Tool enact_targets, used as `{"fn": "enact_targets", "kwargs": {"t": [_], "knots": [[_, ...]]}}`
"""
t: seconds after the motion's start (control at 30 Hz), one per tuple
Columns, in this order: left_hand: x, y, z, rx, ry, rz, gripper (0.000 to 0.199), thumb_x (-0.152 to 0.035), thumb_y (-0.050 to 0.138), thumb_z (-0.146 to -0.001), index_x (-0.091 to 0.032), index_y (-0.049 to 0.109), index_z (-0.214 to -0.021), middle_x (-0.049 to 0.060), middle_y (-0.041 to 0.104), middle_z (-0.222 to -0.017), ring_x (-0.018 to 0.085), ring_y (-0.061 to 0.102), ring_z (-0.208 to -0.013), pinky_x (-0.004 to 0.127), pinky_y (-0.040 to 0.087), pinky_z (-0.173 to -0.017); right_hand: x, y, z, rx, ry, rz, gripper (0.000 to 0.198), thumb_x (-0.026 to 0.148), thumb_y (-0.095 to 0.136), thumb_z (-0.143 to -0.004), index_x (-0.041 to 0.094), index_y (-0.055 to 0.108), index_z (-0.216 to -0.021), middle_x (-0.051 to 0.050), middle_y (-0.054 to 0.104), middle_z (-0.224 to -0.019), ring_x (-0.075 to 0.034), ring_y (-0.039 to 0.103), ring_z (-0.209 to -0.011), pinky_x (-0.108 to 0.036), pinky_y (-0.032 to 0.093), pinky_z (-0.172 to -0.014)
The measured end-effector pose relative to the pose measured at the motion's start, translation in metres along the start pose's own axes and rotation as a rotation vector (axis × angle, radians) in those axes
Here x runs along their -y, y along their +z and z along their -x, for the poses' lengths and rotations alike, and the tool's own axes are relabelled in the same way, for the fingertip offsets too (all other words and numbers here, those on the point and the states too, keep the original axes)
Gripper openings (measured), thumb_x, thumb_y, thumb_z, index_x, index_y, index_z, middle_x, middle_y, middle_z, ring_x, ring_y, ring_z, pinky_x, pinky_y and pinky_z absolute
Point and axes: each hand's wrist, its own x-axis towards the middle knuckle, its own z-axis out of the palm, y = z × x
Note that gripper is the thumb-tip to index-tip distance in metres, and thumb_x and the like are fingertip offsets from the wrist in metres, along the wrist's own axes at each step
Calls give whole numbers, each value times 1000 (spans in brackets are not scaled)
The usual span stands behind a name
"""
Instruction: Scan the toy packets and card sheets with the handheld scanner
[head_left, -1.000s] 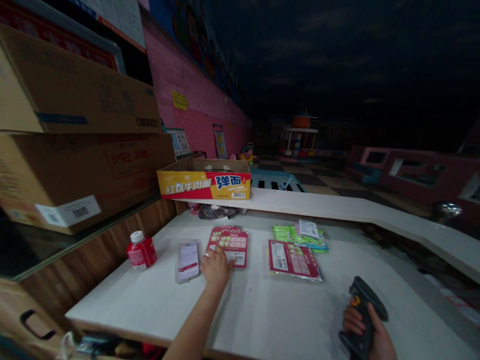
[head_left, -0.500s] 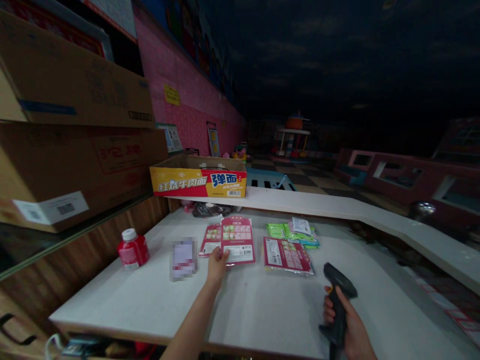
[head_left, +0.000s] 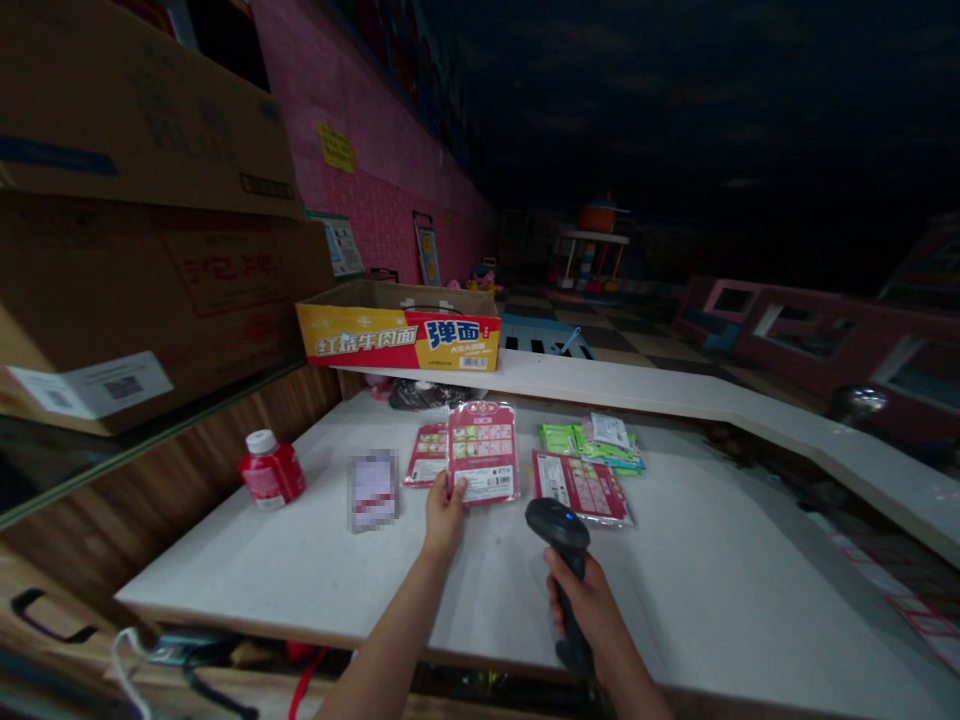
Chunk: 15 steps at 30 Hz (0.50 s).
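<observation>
Swinging inward since the earlier frame, the right hand [head_left: 589,600] is carrying a black, pistol-shaped plastic barcode scanner [head_left: 559,525] from the table's right side to just short of the right-hand packet. Head view, only one: a small blue light is glowing on the scanner's head. Right fingers are curling closed around the handle.

Left hand [head_left: 445,508]: thumb and fingers are pinching together on the lower left corner of a flat, red-and-white packet in clear plastic [head_left: 484,450]. This packet is facing the person, left of the scanner, partly covering a similar red packet lying behind it [head_left: 427,455]. Whether its lower edge is touching the table, I cannot tell.

Right of it, another flat red packet [head_left: 585,490] is lying near some bright green sachets [head_left: 562,438]. Left of the hand, a pale, rectangular, pixelated object [head_left: 373,490] is lying flat; a red bottle with a white cap [head_left: 272,475] is standing farther left. All are resting on a white-topped table [head_left: 300,580].
</observation>
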Motion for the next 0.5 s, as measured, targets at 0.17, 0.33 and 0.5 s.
{"fn": "enact_targets", "kwargs": {"t": [0.17,0.33,0.5], "knots": [[1,1,-1,-7,24,13,35,-51,58,-76,-18,59,-91,5,69,-90,19,63,-88,31,50,-83,5,-1,-3,-21,-21,35,58,75,65,-59,20,47,-63,6,47,-41,-9,41,-30,-21,33,-28],[1,1,-2,18,21,114,38,-49,62,-75,-17,60,-95,8,69,-97,23,64,-93,35,50,-87,13,1,-4,-17,-35,31,55,71,67,-61,20,47,-64,6,48,-43,-9,41,-31,-21,34,-28],[0,0,0,15,-11,172,42,-52,67,-72,-16,61,-93,8,70,-94,23,65,-90,37,50,-86,12,-1,-4,-20,-9,-30,53,68,70,-61,20,50,-71,6,51,-47,-9,43,-34,-20,35,-31]]}}
